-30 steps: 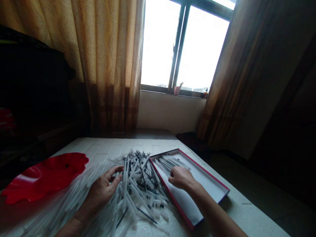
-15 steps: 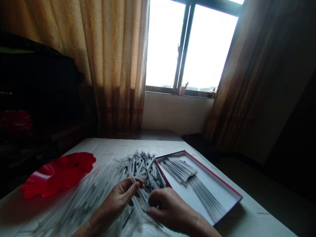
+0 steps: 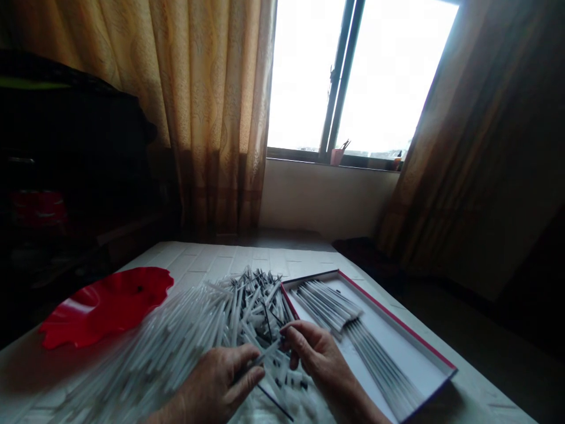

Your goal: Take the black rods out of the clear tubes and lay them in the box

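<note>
The right hand is pinched nearly shut, thumb and fingers closed on one end of a thin white tube that angles down toward the left hand. That hand is half curled right by the tube, and from this angle I can't tell if it actually has hold or is just close. Directly below the grip is a heap of tubes, black tips pointing every which way, with a loose black rod or two mixed in. Just right of the grip is a red-rimmed box with neat rows of tubes inside, and past the left hand there's a red dish. Biggest risk imo: the pinch is only near the tube's end, so a thin, slick tube could pivot or slip back into the heap. Its tip could also snag neighbours and drag extras out. And the right forearm crosses over the box wall, so one careless bump could knock those rows crooked.
</note>
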The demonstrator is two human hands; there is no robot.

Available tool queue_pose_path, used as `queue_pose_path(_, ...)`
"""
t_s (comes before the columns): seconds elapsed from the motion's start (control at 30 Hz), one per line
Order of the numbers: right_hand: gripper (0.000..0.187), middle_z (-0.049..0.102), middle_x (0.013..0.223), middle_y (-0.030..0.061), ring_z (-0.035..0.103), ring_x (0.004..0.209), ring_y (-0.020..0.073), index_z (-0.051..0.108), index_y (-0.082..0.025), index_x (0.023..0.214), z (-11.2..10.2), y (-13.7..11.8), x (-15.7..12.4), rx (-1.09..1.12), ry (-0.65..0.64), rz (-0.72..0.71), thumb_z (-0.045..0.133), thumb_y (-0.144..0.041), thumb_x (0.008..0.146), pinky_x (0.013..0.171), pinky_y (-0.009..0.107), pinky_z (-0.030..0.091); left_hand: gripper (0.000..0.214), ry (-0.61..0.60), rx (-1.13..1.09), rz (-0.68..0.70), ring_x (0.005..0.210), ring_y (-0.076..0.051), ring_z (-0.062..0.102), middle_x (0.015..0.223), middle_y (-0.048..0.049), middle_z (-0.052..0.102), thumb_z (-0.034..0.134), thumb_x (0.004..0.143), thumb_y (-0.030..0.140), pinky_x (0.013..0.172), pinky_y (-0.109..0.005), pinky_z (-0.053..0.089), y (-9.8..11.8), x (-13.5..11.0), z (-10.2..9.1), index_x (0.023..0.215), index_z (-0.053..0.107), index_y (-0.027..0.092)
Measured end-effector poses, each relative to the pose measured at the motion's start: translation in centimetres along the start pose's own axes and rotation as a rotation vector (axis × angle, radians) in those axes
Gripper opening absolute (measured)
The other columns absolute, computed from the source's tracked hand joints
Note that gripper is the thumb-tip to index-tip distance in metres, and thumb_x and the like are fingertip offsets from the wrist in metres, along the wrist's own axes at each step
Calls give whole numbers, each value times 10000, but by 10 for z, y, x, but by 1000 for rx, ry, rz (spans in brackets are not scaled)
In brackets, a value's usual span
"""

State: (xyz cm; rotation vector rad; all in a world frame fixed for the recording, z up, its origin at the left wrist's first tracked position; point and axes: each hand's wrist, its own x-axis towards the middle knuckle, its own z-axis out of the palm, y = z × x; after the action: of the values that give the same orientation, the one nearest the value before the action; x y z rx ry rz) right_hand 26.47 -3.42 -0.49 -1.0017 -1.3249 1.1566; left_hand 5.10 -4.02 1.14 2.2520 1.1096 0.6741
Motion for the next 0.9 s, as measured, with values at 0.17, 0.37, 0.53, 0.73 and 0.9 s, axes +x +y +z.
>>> queue_pose_path(0.17,447,626,594,-16,519,454,93,698,-156,719,0,-3,-3,0,1,48,764,-598,720,448,204,405,161,35,141,33,549,-176,618,621,31,650,536,935,401,533,-267,293,-2,-1,6,938,598,252)
queue_pose_path(0.37,390,597,551,-35,511,468,101,725,-164,709,-1,2,0,35,20,104,810,-544,683,491,221,436,160,94,204,69,644,-177,640,737,11,671,517,941,341,585,-256,343,-5,-1,6,812,520,248)
queue_pose_path(0.53,371,661,593,-6,567,546,127,778,-172,744,-1,10,-2,76,55,13,844,-530,669,553,237,468,232,96,210,69,675,-190,660,740,-2,674,441,983,373,607,-263,362,-6,-1,6,820,548,246)
queue_pose_path(0.73,323,758,784,22,663,732,171,792,-226,859,4,10,-7,141,119,-51,869,-480,675,683,257,520,310,62,181,35,673,-210,671,728,-19,676,363,989,391,603,-269,369,-4,-1,4,811,559,230)
queue_pose_path(0.9,275,766,777,19,683,753,177,790,-237,821,5,-1,-10,138,93,-73,875,-457,679,730,267,537,429,-25,86,-4,549,-142,639,586,25,652,295,1011,416,584,-213,419,1,3,-2,741,569,225)
